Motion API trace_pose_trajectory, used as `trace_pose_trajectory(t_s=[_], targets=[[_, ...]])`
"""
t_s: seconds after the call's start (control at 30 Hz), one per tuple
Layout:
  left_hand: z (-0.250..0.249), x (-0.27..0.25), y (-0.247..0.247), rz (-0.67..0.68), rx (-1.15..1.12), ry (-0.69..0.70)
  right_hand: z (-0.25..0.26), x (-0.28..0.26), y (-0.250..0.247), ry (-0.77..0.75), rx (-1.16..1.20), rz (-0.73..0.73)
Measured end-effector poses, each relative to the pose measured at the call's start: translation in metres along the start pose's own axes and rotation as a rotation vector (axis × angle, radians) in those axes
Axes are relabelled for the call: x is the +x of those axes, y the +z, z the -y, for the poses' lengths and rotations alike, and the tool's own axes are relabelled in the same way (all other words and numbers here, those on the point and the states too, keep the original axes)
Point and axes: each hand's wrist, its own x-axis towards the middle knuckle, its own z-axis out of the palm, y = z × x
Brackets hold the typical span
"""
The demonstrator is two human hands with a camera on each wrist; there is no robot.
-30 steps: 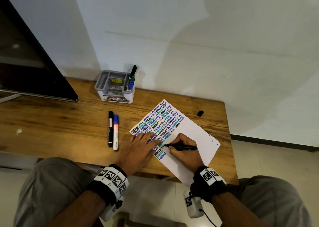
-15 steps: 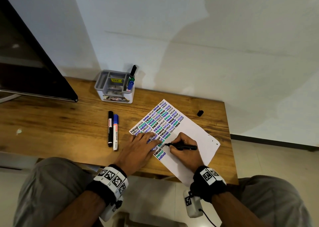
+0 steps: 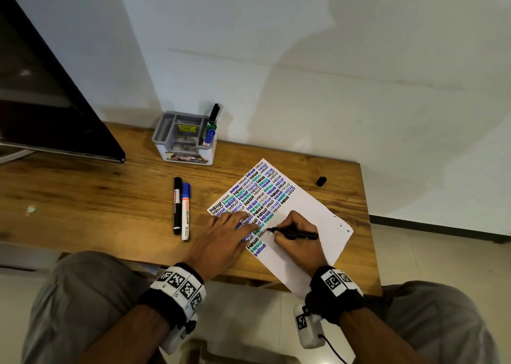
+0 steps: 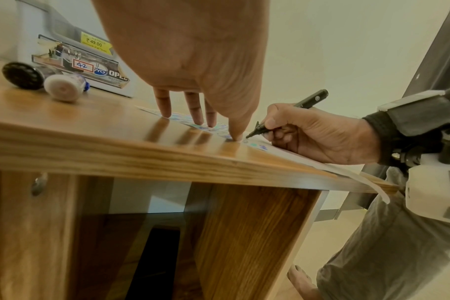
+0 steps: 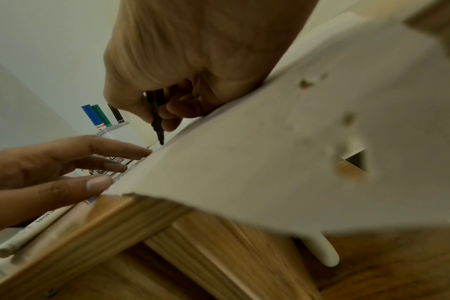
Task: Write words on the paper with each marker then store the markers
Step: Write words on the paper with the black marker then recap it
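Note:
A white paper covered in rows of coloured "HELLO" lies tilted on the wooden desk. My right hand grips a black marker whose tip touches the paper beside the written rows; the same marker shows in both wrist views. My left hand lies flat with straight fingers pressing the paper's left part. A black marker and a blue-capped white marker lie side by side left of the paper. A black cap lies near the desk's far right.
A grey and white organizer at the back by the wall holds a black, a green and a blue marker. A dark screen stands at the left. The paper's near corner overhangs the desk's front edge.
The marker tip has shifted slightly right along the line as my right hand writes. My left hand has stayed pressed on the paper.

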Motion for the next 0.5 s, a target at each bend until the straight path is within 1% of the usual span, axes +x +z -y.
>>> trace_pose_trajectory(t_s=[0.2,0.3,0.4,0.47,0.5], targets=[[-0.001,0.000,-0.002,-0.008,-0.015,-0.007,-0.004,0.001,0.000,0.034,0.055,0.026],[-0.001,0.000,-0.003,-0.009,-0.009,-0.006,-0.002,0.007,-0.006,0.094,0.113,0.021],[-0.001,0.001,-0.004,0.007,-0.019,-0.001,0.004,0.012,-0.020,0.193,0.274,-0.019],[0.000,0.002,-0.004,0.012,-0.024,0.006,0.009,0.017,-0.034,0.196,0.315,-0.077],[0.001,0.002,-0.004,0.011,-0.026,0.007,0.012,0.021,-0.043,0.181,0.295,-0.106]])
